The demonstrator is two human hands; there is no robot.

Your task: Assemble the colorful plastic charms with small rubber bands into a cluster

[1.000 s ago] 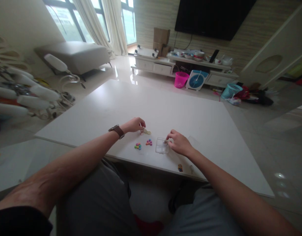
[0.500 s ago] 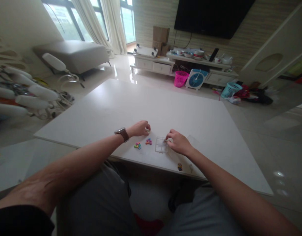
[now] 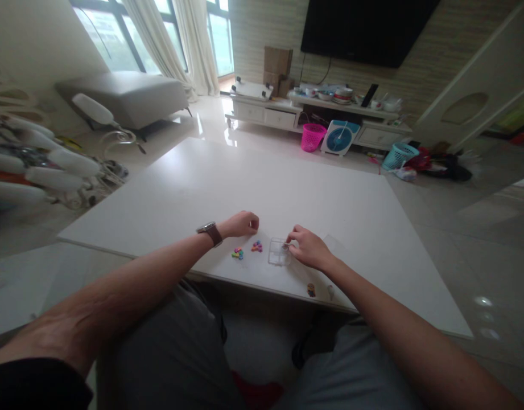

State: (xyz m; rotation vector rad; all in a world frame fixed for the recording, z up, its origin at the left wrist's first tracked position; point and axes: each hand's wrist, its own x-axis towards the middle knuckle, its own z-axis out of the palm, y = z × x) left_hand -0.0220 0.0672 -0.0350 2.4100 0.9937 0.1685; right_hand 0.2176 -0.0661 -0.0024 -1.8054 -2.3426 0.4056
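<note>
My left hand (image 3: 246, 222) rests on the white table with its fingers curled; whatever they close on is hidden. Beyond the box's right side, my right hand (image 3: 308, 246) pinches a small pale thing, too small to name, over the right part of a clear divided box (image 3: 275, 259). Two little clusters of coloured pieces lie left of the box: one pink, purple and orange (image 3: 257, 246), the other mostly green, yellow and blue (image 3: 238, 254). Closer to the table's front edge are a small yellow-and-brown cartoon figure (image 3: 311, 290) and a small whitish piece (image 3: 330, 292).
The white table (image 3: 262, 182) spreads wide beyond my hands. A clear flat lid-like piece (image 3: 331, 241) lies right of my right hand. On the floor ahead stand a pink basket (image 3: 313, 138), a blue fan (image 3: 339, 137) and a teal basket (image 3: 399, 156).
The pale thing seen at my left fingertips no longer shows, and those fingers have curled further in. My right hand stays at the box almost unmoved.
</note>
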